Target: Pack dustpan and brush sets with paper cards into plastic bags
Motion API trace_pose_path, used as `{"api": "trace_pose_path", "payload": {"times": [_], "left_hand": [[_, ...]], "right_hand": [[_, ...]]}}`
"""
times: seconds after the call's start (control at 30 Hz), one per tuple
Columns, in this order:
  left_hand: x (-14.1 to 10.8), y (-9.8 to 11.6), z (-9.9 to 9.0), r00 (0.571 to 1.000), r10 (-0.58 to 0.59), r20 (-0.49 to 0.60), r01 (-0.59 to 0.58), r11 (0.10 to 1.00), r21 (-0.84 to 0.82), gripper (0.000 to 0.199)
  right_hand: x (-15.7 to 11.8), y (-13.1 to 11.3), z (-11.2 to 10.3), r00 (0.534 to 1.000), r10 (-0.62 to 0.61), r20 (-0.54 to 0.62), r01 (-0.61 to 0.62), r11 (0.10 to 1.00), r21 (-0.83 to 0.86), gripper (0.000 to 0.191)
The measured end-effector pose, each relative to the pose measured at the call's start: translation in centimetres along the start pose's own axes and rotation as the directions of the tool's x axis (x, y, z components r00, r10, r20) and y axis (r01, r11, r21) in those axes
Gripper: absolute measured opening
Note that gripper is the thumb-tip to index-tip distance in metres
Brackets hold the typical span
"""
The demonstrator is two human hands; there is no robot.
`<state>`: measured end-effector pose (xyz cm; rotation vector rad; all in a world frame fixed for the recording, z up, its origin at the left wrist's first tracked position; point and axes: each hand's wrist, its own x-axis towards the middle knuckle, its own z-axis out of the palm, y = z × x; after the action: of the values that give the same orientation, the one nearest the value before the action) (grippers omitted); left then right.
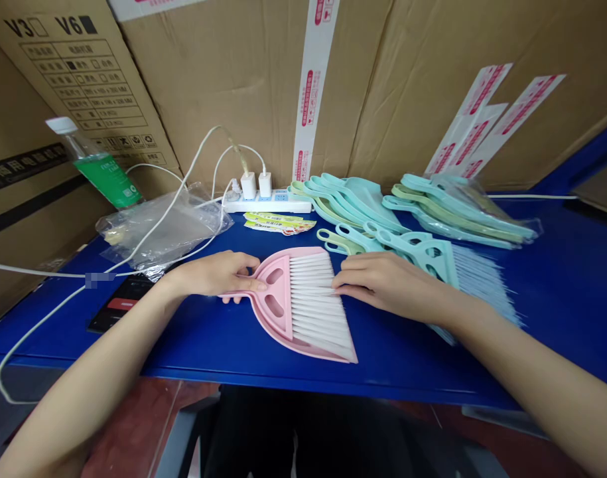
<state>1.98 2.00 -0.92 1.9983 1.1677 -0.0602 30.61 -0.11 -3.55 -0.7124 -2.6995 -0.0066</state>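
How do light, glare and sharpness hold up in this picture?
Head view: light soft and even, white bristles crisp; head view: glints on the crinkled plastic bag; head view: small print on the left carton too soft to read; head view: dark clothing shows little detail; head view: a pixelated patch at left.

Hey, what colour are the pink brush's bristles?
The bristles are white; the head view shows them.

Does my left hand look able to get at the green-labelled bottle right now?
Probably not straight away: your left hand is holding the pink brush, and a clear plastic bag and white cable are between that hand and the bottle.
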Motion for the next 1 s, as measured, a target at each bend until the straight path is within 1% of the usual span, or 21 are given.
{"api": "trace_pose_path", "payload": {"times": [0.27,0.43,0.5,0.6,0.73,0.83,0.9,0.93,0.97,1.0], "left_hand": [[0.0,-0.1,0.0,1.0,0.004,-0.003,-0.003,0.999,0.04,0.049],[-0.2,-0.3,-0.1,1.0,0.004,-0.007,-0.003,0.997,0.077,0.043],[-0.6,-0.2,-0.3,1.0,0.004,-0.018,-0.002,0.994,0.111,0.042],[-1.2,0.0,-0.6,0.998,-0.009,-0.066,0.023,0.978,0.209,0.041],[-1.8,0.0,-0.9,0.983,0.015,-0.181,0.051,0.935,0.352,0.04],[-2.0,0.0,-1.0,0.98,0.028,-0.195,0.054,0.914,0.402,0.04],[-2.0,0.3,-0.8,0.973,0.08,-0.215,0.026,0.893,0.45,0.039],[-1.9,0.6,-0.6,0.963,0.135,-0.234,-0.006,0.877,0.481,0.039],[-1.8,0.9,-0.3,0.945,0.209,-0.251,-0.052,0.855,0.516,0.04],[-1.6,1.2,0.1,0.921,0.291,-0.261,-0.106,0.828,0.55,0.04]], "right_hand": [[-0.1,0.5,0.3,1.0,0.007,0.002,-0.007,1.0,0.026,0.033],[0.1,0.6,0.3,0.996,0.071,0.062,-0.077,0.992,0.104,0.021],[0.4,0.5,0.3,0.991,0.098,0.088,-0.11,0.984,0.139,0.02],[1.0,0.2,0.1,0.987,0.126,0.098,-0.142,0.972,0.185,0.021],[2.1,-0.1,-0.8,0.987,0.11,0.117,-0.132,0.969,0.207,0.024],[3.6,0.3,-1.8,0.976,0.127,0.175,-0.165,0.96,0.225,0.028],[4.9,0.7,-2.3,0.965,0.169,0.2,-0.207,0.96,0.188,0.03],[5.7,1.0,-2.4,0.958,0.191,0.213,-0.222,0.966,0.13,0.03],[6.4,1.3,-2.3,0.949,0.228,0.217,-0.24,0.97,0.029,0.029],[7.0,1.7,-2.2,0.935,0.279,0.22,-0.26,0.959,-0.11,0.027]]}}
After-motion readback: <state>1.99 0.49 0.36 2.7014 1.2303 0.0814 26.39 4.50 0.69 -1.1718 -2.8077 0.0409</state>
